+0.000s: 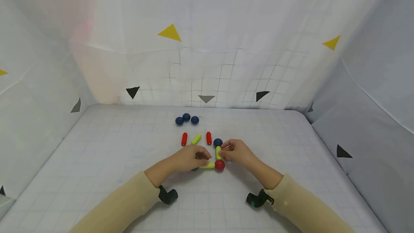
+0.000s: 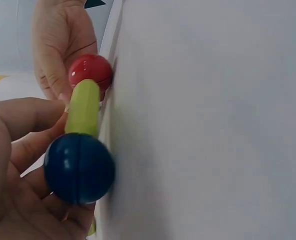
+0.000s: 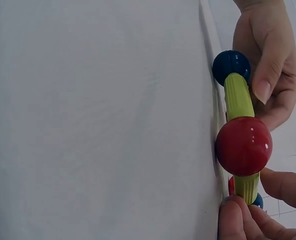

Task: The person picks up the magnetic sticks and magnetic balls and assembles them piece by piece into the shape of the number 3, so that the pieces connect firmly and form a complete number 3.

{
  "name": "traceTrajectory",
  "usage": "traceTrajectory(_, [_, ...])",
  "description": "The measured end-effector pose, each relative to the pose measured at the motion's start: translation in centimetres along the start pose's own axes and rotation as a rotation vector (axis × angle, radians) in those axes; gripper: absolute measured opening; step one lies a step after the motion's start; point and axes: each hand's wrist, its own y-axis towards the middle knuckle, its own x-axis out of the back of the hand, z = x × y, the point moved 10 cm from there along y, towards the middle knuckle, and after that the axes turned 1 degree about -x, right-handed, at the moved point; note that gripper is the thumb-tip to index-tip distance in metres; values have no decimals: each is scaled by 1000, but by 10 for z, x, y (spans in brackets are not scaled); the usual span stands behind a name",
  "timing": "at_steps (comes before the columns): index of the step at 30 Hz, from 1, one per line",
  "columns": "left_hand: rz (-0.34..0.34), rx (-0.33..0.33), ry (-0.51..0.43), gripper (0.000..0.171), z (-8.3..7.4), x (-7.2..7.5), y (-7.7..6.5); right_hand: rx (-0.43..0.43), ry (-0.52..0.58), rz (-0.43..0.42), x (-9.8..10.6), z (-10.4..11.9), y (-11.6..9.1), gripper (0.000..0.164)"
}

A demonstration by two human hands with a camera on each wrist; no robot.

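Note:
A red ball (image 1: 219, 165) joins two yellow-green rods at a corner on the table. One rod (image 2: 83, 107) runs left from it to a dark blue ball (image 2: 79, 167), which is mostly hidden by the left hand in the head view. My left hand (image 1: 191, 157) holds this rod, thumb at its side and fingers behind it. The other rod (image 1: 218, 152) reaches away from the red ball to a second blue ball (image 1: 218, 142). My right hand (image 1: 237, 152) pinches that rod between thumb and fingers, just beside the red ball.
Beyond the hands lie two red rods (image 1: 184, 139) (image 1: 208, 138), with a loose yellow-green rod (image 1: 196, 139) between them. Three dark blue balls (image 1: 186, 117) cluster farther back. White sheet walls (image 1: 207, 46) enclose the table (image 1: 129, 128) at the back and sides.

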Motion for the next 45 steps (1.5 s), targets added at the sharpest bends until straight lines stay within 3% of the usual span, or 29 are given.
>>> traceTrajectory(20, [-161,46,31,17,1,42,30,-39,-28,-2,-4,-2,-4,35])
traceTrajectory(29, [-154,118,86,37,5,51,48,-33,-41,-9,-2,-3,-5,35])
traceTrajectory(36, [-120,171,67,57,6,54,60,-56,-43,1,-4,-3,-7,37])
traceTrajectory(45, [-64,214,91,62,16,52,70,-55,-48,7,-5,-2,-9,36])
